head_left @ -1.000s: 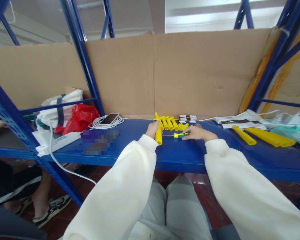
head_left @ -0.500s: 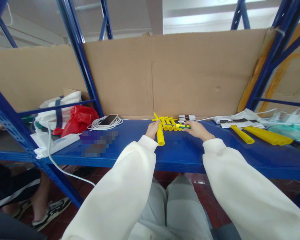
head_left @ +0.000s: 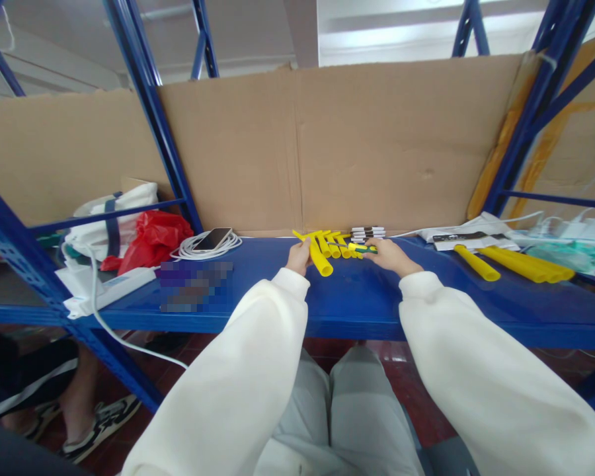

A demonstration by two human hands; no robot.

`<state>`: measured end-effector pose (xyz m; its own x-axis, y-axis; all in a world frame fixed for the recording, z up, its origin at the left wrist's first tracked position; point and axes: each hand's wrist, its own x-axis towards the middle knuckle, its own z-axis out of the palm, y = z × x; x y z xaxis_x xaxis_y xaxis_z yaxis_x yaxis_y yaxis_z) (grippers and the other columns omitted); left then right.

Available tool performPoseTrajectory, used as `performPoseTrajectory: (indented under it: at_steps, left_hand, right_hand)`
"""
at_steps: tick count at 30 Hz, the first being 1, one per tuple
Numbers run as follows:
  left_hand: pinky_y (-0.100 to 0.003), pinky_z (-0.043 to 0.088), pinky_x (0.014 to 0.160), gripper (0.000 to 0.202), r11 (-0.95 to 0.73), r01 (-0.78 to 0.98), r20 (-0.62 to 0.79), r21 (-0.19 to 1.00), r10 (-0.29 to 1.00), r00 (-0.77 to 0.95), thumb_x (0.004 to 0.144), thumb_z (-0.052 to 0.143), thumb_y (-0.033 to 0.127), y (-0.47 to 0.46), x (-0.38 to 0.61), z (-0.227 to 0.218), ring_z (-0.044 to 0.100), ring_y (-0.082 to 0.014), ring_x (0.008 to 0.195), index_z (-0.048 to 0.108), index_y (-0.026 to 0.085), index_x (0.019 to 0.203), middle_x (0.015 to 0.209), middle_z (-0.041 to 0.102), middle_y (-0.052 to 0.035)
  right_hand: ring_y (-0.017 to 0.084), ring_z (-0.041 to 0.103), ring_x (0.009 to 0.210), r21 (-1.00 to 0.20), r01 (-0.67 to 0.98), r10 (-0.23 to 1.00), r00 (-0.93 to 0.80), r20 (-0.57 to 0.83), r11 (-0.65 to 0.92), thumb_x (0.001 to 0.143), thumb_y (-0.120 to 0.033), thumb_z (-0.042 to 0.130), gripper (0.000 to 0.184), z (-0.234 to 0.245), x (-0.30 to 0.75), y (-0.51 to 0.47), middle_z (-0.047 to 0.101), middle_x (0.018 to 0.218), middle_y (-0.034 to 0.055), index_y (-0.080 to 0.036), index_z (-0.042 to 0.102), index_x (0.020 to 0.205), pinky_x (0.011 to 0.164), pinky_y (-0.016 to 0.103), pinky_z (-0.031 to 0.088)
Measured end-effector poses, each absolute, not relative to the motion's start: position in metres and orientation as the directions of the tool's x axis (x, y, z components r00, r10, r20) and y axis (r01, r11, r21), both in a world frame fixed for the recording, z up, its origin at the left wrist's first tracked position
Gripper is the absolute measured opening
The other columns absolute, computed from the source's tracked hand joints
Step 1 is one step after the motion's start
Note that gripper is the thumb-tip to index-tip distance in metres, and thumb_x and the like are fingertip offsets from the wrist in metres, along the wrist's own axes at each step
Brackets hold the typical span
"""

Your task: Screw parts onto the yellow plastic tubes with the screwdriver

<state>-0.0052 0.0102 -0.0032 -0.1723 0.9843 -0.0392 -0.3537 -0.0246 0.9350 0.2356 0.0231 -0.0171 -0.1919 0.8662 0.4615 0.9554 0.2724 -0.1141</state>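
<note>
Left hand point(head_left: 297, 258) closed round yellow tube point(head_left: 319, 256), probably steadying it; right hand point(head_left: 389, 255) grips screwdriver point(head_left: 357, 248), shaft toward left hand.

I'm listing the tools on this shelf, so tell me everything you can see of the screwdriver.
The screwdriver has a yellow and dark green handle, plastic by its look, and a thin, straight shaft that looks like metal. The right hand holds it by the handle. It sits roughly level, its shaft pointing left, in this view across the row of yellow pieces towards the yellow tube in the left hand. Whether the tip touches anything is too small to tell.
</note>
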Motion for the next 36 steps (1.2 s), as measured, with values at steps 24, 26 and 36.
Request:
performPoseTrajectory:
  at_steps: [24, 26, 36]
  left_hand:
    - [-0.023, 0.041, 0.054, 0.015, -0.072, 0.265, 0.05, 0.962, 0.995, 0.087, 0.072, 0.076, 0.012, 0.012, -0.016, -0.003, 0.053, -0.0103, 0.05, 0.064, 0.013, 0.064, 0.051, 0.057, 0.0033]
    - [-0.022, 0.042, 0.053, 0.018, -0.061, 0.281, 0.036, 0.958, 0.995, 0.094, 0.071, 0.077, 0.011, 0.012, -0.016, -0.003, 0.053, -0.0104, 0.049, 0.063, 0.013, 0.062, 0.05, 0.057, 0.0031]
    - [-0.024, 0.046, 0.052, 0.022, -0.038, 0.223, 0.013, 0.974, 0.994, 0.111, 0.071, 0.078, 0.006, 0.009, -0.015, -0.002, 0.055, -0.0118, 0.045, 0.061, 0.013, 0.059, 0.045, 0.055, 0.0021]
  right_hand:
    - [0.026, 0.072, 0.1, -0.122, 0.944, 0.865, -0.222, 0.451, 0.306, 0.088, -0.034, 0.066, 0.029, -0.02, 0.237, 0.024, 0.077, 0.111, 0.0096, -0.023, 0.072, 0.115, 0.088, 0.034, 0.053]
    - [0.026, 0.072, 0.1, -0.13, 0.945, 0.873, -0.218, 0.436, 0.301, 0.089, -0.033, 0.066, 0.03, -0.019, 0.236, 0.023, 0.077, 0.111, 0.0107, -0.021, 0.072, 0.115, 0.089, 0.035, 0.053]
    - [0.025, 0.072, 0.098, -0.133, 0.944, 0.868, -0.215, 0.447, 0.302, 0.088, -0.032, 0.067, 0.026, -0.019, 0.237, 0.022, 0.078, 0.109, 0.008, -0.024, 0.072, 0.113, 0.088, 0.034, 0.053]
